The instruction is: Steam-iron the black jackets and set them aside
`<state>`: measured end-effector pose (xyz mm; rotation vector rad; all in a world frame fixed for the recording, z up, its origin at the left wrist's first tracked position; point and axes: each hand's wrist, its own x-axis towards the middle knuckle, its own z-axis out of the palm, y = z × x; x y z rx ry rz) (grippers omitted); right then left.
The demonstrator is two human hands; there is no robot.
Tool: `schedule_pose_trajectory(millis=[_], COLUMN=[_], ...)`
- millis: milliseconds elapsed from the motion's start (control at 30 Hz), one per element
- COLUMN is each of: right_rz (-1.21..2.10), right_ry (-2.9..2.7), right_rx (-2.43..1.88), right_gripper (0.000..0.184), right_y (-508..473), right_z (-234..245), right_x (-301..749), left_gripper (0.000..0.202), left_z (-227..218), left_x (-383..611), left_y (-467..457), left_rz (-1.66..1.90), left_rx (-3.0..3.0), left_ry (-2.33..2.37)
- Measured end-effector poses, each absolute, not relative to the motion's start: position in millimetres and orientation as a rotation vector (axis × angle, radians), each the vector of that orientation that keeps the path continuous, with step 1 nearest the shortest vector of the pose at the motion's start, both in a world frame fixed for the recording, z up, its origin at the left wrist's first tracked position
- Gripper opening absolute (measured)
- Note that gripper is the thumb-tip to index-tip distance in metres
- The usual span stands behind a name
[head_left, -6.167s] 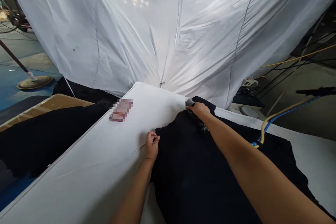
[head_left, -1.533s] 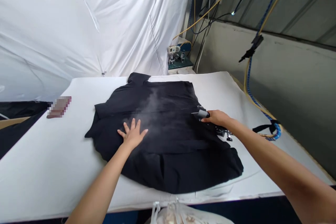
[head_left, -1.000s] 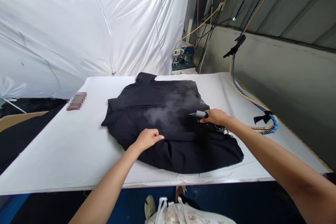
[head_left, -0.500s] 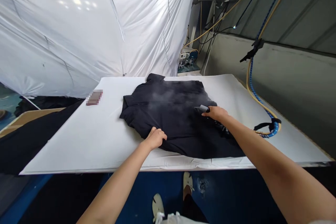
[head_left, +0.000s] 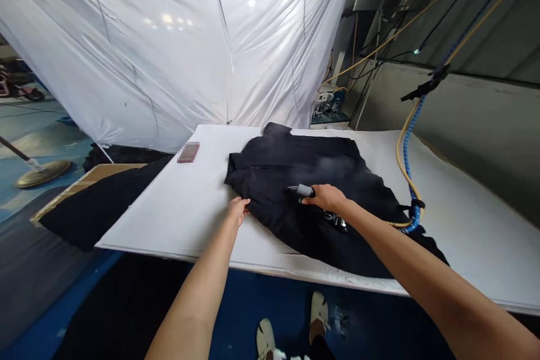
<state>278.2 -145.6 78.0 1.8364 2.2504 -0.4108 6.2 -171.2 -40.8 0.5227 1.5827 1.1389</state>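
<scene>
Over the table (head_left: 169,225), left hand (head_left: 238,209) pinches black garment (head_left: 270,188) while right hand (head_left: 329,198) grips an iron (head_left: 305,190), its underside hidden.

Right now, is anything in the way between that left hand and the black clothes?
Nothing visible: the left hand touches the edge of the black garment. The iron, in the right hand, is farther right, not between them.

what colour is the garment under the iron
The garment is plain black; the head view shows it best.

left hand (head_left: 238,208): shifted toward left end of dark garment (head_left: 270,185) | iron (head_left: 305,190): moved leftward | steam (head_left: 331,166): seemingly thinner
</scene>
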Motion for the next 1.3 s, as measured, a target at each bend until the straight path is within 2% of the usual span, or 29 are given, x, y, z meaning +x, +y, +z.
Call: schedule_pose_trajectory(millis=[167,267,367,567,767,933,1133,1300], right_rz=[-0.512,-0.394,-0.361,-0.435,-0.35,-0.353,-0.476,-0.473], right_ry=[2.393,2.33,2.36,2.455,2.425,2.378,2.239,2.196], right_rx=[1.465,1.643,1.736,1.211,1.546,1.44,1.262,1.357], right_gripper=[0.053,0.052,0.055,0.057,0.056,0.059,0.061,0.059], right_y=[-144.2,-134.8,-126.0,-120.1,-77.9,-75.2,-131.0,-166.4], right_z=[81.8,80.1,81.6,77.9,71.9,81.4,88.4,91.5], right_x=[234.1,208.8,181.5,104.0,56.3,69.7,137.7,209.2], left_gripper=[0.022,0.014,0.015,0.024,0.025,0.023,0.016,0.017], left_z=[-35.5,-30.8,-25.4,-10.9,-1.4,-3.6,3.3,9.7], left_x=[-17.5,-31.7,-46.2,-76.1,-93.2,-90.8,-68.7,-34.7], left_y=[-173.6,-178.4,-182.9,-198.0,-216.5,-214.3,-188.9,-169.5], left_rz=[1.156,1.21,1.354,1.624,1.741,1.718,1.673,1.609], left_rx=[0.473,0.432,0.365,0.345,0.444,0.425,0.478,0.602], left_ry=[1.521,1.535,1.611,1.691,1.777,1.809,1.738,1.667])
